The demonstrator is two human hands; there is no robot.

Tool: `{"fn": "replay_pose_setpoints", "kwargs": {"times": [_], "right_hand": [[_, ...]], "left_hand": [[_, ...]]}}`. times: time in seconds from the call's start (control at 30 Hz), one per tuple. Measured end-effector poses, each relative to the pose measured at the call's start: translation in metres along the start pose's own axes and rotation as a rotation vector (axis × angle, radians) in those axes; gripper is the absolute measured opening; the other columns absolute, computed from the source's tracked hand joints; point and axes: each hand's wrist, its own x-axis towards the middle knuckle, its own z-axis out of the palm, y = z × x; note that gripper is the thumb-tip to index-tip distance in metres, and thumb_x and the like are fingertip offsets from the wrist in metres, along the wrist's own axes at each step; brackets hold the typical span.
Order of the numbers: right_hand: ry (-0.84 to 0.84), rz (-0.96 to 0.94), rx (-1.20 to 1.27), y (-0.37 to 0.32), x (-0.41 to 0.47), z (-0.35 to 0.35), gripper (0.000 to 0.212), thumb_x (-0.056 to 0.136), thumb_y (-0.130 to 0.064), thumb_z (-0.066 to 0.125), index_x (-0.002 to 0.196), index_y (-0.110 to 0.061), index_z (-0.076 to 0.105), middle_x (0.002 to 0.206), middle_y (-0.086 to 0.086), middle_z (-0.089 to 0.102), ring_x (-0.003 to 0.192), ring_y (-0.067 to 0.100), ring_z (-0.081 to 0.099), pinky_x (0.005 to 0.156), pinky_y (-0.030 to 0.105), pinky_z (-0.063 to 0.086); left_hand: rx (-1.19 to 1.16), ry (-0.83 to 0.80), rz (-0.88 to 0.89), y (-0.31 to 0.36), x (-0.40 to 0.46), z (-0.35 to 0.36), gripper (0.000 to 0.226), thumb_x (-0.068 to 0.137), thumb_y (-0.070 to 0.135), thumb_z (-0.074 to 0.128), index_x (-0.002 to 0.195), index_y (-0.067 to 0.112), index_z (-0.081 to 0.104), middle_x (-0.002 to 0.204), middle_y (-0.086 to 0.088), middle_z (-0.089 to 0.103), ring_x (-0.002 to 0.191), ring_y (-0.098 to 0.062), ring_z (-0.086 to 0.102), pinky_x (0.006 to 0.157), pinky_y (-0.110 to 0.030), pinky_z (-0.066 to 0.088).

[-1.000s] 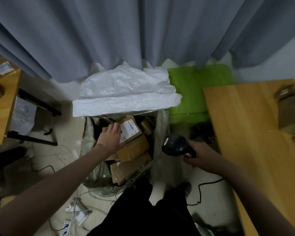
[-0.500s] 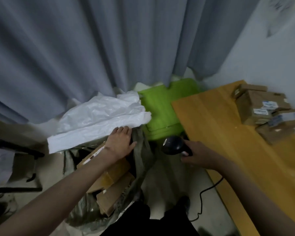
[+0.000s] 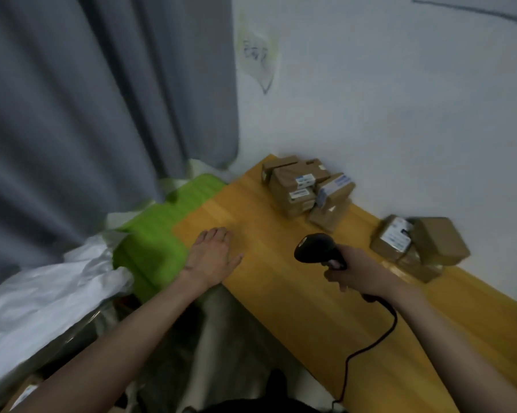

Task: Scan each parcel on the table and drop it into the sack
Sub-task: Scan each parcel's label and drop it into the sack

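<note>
While the right hand (image 3: 351,268) curls its fingers round the grip of a black scanner (image 3: 317,248), the left hand (image 3: 212,257) lies flat and empty, fingers straight and together, over the near-left corner of the table (image 3: 281,293). The scanner's head sticks up out of the fist and points left and slightly away, toward the left hand rather than at any parcel; its long axis runs from the head down through the fist, and its cable (image 3: 367,347) trails back over the table edge.

Parcels sit in two groups along the wall side of the table, all well apart from both hands. The far stack (image 3: 305,189) holds several brown boxes with white labels, their long sides running roughly along the table's length. The nearer group (image 3: 418,245) (just beyond the right hand) has one labelled box leaning against another.

Off the table's left end lies a green pad (image 3: 159,234), and beside it the sack (image 3: 42,299), its white rim folded outward, below the left forearm. A grey curtain (image 3: 102,99) hangs behind.
</note>
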Motion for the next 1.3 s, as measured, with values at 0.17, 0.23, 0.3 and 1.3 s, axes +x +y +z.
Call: {"fn": "replay_pose_setpoints", "kwargs": {"times": [0.17,0.23,0.3,1.3], "right_hand": [[0.074,0.112,0.053,0.059,-0.012,-0.029,0.014,0.090,-0.011,0.066,0.098,-0.017,0.056,0.079,-0.001,0.066,0.059,0.010,0.068,0.061,0.026,0.050],[0.101,0.146,0.083,0.075,-0.013,-0.035,0.019,0.089,-0.010,0.066,0.105,-0.014,0.058,0.077,0.000,0.067,0.058,0.011,0.068,0.060,0.025,0.048],[0.129,0.178,0.125,0.087,-0.012,-0.040,0.023,0.088,-0.009,0.066,0.108,-0.015,0.057,0.075,-0.001,0.066,0.056,0.010,0.067,0.059,0.025,0.048],[0.418,0.760,0.654,0.162,0.017,-0.044,0.027,0.091,-0.003,0.063,0.117,-0.009,0.056,0.069,-0.004,0.057,0.039,0.001,0.054,0.038,0.010,0.034]], "left_hand": [[-0.011,-0.053,0.092,0.064,0.052,-0.001,0.068,0.100,0.060,0.036,0.151,0.015,0.037,0.153,-0.005,0.040,0.142,-0.023,0.036,0.120,-0.038,0.022],[-0.002,-0.077,0.129,0.082,0.070,-0.002,0.066,0.099,0.060,0.037,0.148,0.015,0.040,0.149,-0.005,0.043,0.139,-0.024,0.038,0.119,-0.038,0.025],[0.023,-0.102,0.162,0.096,0.089,-0.002,0.065,0.099,0.060,0.038,0.146,0.015,0.043,0.146,-0.005,0.046,0.137,-0.024,0.041,0.117,-0.038,0.027],[-0.212,-0.370,0.118,0.229,0.460,0.086,0.104,0.075,0.055,0.078,0.147,0.000,0.029,0.147,-0.025,0.035,0.135,-0.043,0.037,0.105,-0.056,0.041]]}}
